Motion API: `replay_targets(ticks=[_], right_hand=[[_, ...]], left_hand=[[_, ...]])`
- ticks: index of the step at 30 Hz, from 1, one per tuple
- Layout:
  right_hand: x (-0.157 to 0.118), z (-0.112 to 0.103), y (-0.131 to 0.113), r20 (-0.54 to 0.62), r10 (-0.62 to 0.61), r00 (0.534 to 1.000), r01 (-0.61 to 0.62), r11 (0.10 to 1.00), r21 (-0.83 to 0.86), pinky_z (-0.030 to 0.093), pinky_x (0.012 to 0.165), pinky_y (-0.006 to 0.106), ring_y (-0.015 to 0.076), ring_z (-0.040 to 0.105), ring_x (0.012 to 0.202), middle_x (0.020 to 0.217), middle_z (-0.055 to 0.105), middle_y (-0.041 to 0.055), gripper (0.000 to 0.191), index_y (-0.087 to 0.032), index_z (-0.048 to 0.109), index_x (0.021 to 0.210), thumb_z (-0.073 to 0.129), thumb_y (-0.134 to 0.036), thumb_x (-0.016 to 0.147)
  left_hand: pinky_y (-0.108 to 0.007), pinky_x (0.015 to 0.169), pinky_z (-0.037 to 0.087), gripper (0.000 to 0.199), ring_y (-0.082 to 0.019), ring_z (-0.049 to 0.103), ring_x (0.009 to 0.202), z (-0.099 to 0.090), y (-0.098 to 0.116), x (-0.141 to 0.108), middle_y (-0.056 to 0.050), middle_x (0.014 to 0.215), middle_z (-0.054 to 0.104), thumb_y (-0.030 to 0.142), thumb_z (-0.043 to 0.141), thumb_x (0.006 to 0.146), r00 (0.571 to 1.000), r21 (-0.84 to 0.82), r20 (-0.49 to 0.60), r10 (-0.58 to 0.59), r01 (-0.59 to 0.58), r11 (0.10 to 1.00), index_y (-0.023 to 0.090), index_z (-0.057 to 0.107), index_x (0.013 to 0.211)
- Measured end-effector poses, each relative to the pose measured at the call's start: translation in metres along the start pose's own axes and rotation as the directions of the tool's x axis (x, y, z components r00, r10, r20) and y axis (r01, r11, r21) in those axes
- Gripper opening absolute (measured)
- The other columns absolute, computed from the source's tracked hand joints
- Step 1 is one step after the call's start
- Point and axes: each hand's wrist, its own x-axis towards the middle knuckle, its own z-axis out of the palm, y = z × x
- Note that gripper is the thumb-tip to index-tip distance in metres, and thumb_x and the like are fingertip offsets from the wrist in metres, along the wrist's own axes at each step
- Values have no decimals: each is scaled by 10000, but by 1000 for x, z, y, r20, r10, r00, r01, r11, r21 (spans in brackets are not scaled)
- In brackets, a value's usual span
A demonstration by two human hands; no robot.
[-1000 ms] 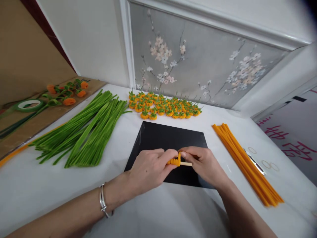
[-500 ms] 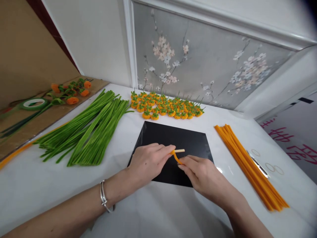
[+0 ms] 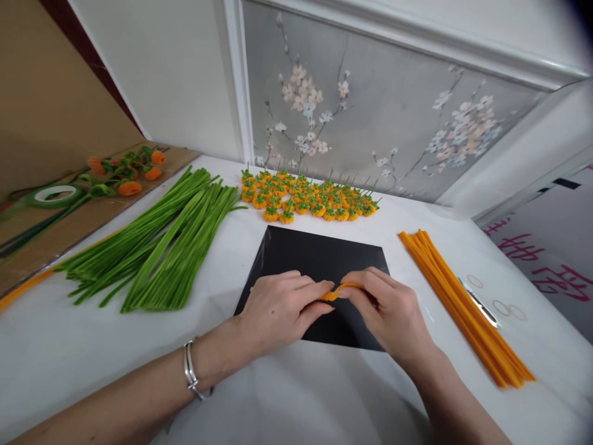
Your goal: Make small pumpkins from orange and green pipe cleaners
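Over the black board (image 3: pixel 319 250), both my hands work on one orange pipe cleaner (image 3: pixel 330 296). My left hand (image 3: pixel 280 306) pinches its coiled part between thumb and fingers. From there the strip runs across to my right hand (image 3: pixel 386 309), whose fingers are closed on it. The pale stick seen earlier inside the coil cannot be made out now. To the right lies a bundle of straight orange pipe cleaners (image 3: pixel 463 303). Behind the board stand several small orange pumpkin-like pieces (image 3: pixel 301 204) with green tops and thin stems.
Green pipe cleaners (image 3: pixel 180 247) lie in a pile at left. Beyond them, cardboard (image 3: pixel 69 238) bears green tape (image 3: pixel 55 195) and orange flowers (image 3: pixel 130 188) on stems. A slim metal tool (image 3: pixel 482 306) and rubber bands (image 3: pixel 501 308) rest at right. A wall panel (image 3: pixel 370 93) borders the back.
My right hand has moved up and slightly right, drawing the orange strip across the top. The pale stick's end has gone out of sight. The camera view has shifted a little.
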Motion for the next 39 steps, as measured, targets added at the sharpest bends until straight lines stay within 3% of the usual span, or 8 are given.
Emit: replay_targets(ticks=[6,10,15,19,22,27,33,39], right_hand=[[2,-1,9,84,190,978,-198,974,107,440,581,222,119,566,637,755,646,-16,71,-225,669,812,613,-234,855],[1,2,17,222,226,949,-260,956,138,432,599,230,130,576,669,760,649,-7,178,-213,654,826,510,-267,917],[-2,9,14,438,126,890,-177,981,77,350,517,227,105,489,537,608,553,-31,302,-193,545,667,406,-163,934],[-5,8,4,478,56,876,-64,998,0,361,555,236,115,503,586,656,560,-19,253,-190,540,698,440,-158,929],[-7,5,-1,471,65,880,-31,996,-79,382,590,246,131,534,642,726,581,-2,189,-191,562,773,454,-141,921],[-9,0,-3,426,28,904,51,984,-172,389,577,251,136,520,618,711,554,14,260,-186,577,794,380,-176,964],[-7,0,-5,273,-90,958,137,978,-159,434,597,233,137,558,643,716,580,30,248,-177,610,898,378,-208,979],[-8,2,-5,74,-101,992,109,989,-103,470,628,235,128,587,664,792,632,23,117,-198,576,923,461,-199,948]], left_hand=[[-242,592,450,197,-125,593,633,-1,3,1,30,739,691,328,498,940,1000,-40,5,6,-6,999,213,658,952],[-234,565,447,186,-128,598,618,0,5,-1,22,734,688,301,515,934,998,-37,-64,-3,0,999,213,632,1049],[-229,606,490,247,-131,634,668,3,3,-5,1,819,707,251,514,933,996,-87,-85,-17,10,996,205,586,1166],[-230,652,513,244,-131,652,737,4,-1,-5,-12,904,716,244,504,938,994,-131,-99,-40,26,991,208,601,1159],[-235,640,512,242,-135,649,726,4,-4,-3,-18,877,715,249,508,936,992,-113,-116,-58,45,993,187,617,1143],[-233,576,488,246,-138,631,659,3,-6,0,-15,767,695,273,494,941,991,-29,-116,-60,57,998,163,639,1108],[-235,580,485,243,-142,641,674,1,-6,0,-15,779,702,280,480,947,994,23,-108,-31,34,999,168,647,1083],[-234,597,480,226,-138,646,669,-3,-2,2,-2,789,718,322,498,938,992,-1,-116,-46,46,999,192,672,1001]])
